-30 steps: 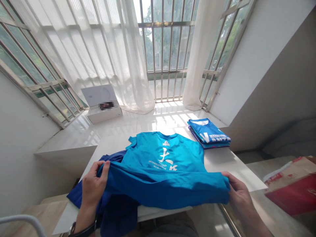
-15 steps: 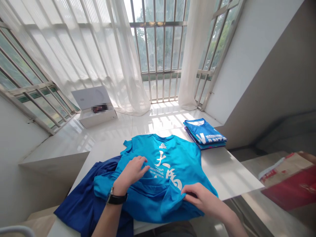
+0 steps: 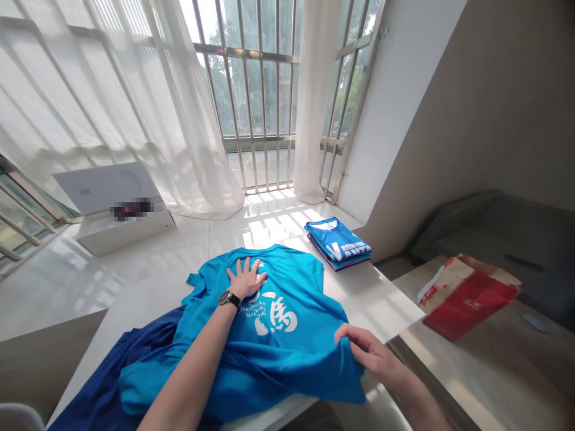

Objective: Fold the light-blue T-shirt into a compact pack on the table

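A turquoise T-shirt (image 3: 305, 311) with white lettering lies spread over the white table (image 3: 381, 299), its near part wrinkled. My left hand (image 3: 246, 278) rests flat on the upper part of the shirt, fingers spread, covering some of the print. At the shirt's right edge, my right hand (image 3: 363, 347) pinches the fabric, lifting that lower corner a little off the table. A dark blue garment (image 3: 112, 371) lies crumpled under the shirt's left side.
Folded shirts (image 3: 339, 242) are stacked at the table's far right. An open white box (image 3: 121, 224) stands on the sill at left, by a sheer curtain (image 3: 197, 149). A red and tan paper bag (image 3: 471, 299) sits to the right, beyond the table edge.
My left hand has moved up the shirt and flattened with fingers spread. My right hand has pulled the shirt's edge outward, smoothing the print. The view has turned right.
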A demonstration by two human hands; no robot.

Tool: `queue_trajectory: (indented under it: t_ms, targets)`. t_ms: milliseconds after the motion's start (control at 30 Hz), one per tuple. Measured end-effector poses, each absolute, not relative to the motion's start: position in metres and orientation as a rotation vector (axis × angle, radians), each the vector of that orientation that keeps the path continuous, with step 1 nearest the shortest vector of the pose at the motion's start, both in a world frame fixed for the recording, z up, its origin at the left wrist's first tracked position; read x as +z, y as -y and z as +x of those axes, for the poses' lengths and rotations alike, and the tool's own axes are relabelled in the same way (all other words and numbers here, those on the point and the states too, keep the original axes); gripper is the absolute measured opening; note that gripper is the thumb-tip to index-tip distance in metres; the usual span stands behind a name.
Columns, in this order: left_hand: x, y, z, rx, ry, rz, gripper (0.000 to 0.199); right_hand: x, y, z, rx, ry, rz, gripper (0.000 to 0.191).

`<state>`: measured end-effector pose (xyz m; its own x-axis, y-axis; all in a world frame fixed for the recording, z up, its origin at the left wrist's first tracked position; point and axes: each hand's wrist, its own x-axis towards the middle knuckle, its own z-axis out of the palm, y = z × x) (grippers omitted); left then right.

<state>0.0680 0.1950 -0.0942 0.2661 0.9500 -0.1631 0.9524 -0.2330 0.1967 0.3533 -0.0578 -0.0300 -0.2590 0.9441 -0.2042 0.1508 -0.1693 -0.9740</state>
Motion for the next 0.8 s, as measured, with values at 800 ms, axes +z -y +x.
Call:
queue_trajectory:
  t_ms: [800]
  targets:
    - [-0.065,-0.022,-0.060,0.185,-1.323,2.629,0.056,-0.035,0.042,0.348,0.576,1.610,-2.142,0.041]
